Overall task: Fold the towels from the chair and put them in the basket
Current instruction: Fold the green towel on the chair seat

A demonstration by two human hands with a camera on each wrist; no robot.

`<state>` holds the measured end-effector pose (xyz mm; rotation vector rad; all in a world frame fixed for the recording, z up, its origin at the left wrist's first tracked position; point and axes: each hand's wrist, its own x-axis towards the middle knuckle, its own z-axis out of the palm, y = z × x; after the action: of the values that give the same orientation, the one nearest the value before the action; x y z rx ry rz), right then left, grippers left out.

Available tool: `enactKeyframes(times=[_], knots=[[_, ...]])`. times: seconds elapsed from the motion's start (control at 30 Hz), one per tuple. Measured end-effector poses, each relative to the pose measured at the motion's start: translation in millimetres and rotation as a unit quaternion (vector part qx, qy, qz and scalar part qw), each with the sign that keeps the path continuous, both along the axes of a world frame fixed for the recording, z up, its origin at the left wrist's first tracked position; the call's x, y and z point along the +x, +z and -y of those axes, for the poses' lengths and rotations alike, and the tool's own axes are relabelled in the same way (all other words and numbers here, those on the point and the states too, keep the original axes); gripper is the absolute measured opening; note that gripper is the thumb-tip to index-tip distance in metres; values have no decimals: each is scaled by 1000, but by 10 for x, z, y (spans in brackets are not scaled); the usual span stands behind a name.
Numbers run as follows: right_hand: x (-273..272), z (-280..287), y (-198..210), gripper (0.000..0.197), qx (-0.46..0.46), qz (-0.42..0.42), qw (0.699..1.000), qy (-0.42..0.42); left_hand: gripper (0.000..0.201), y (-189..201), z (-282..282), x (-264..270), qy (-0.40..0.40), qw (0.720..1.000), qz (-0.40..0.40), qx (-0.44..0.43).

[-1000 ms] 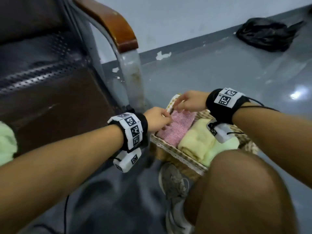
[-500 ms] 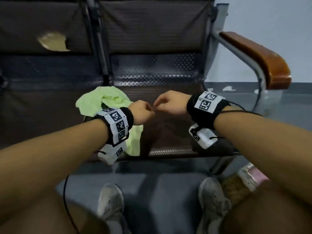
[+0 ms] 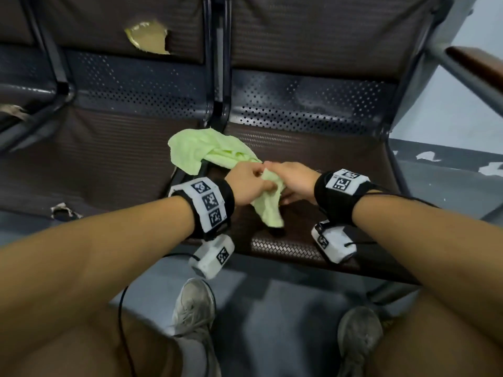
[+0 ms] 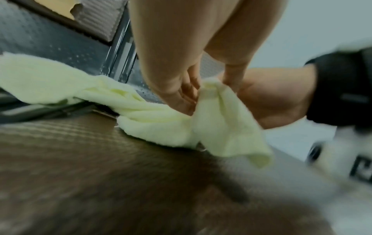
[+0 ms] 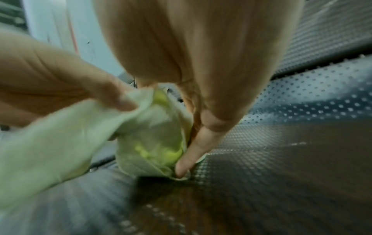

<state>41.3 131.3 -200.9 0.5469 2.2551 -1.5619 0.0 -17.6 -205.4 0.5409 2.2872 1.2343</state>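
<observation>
A crumpled light green towel (image 3: 201, 152) lies on the brown chair seat (image 3: 313, 148), at the gap between two seats. My left hand (image 3: 249, 183) and right hand (image 3: 290, 178) meet at its near end and both pinch the cloth, so a flap (image 3: 268, 210) hangs below them. In the left wrist view the left fingers (image 4: 181, 95) grip the green towel (image 4: 153, 120) at a bunched edge. Seen from the right wrist, the towel (image 5: 153, 139) is bunched under my right hand, whose fingertip (image 5: 182, 171) touches its lower edge. The basket is out of view.
The seats are dark, with perforated metal backs (image 3: 307, 104) and a torn backrest pad (image 3: 148, 38). A wooden armrest (image 3: 479, 63) juts out at the upper right. My knees and shoes (image 3: 193, 306) sit on the grey floor below the seat edge.
The view swung from the basket, with its pink and yellow folded towels, back to the chair. Both hands moved onto the green towel and took hold of its near end.
</observation>
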Motion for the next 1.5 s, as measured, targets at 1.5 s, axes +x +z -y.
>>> enactKeyframes(times=[1.5], knots=[[483, -830, 577, 37, 80, -185, 964, -175, 20, 389, -579, 252, -44, 956, -288, 29]])
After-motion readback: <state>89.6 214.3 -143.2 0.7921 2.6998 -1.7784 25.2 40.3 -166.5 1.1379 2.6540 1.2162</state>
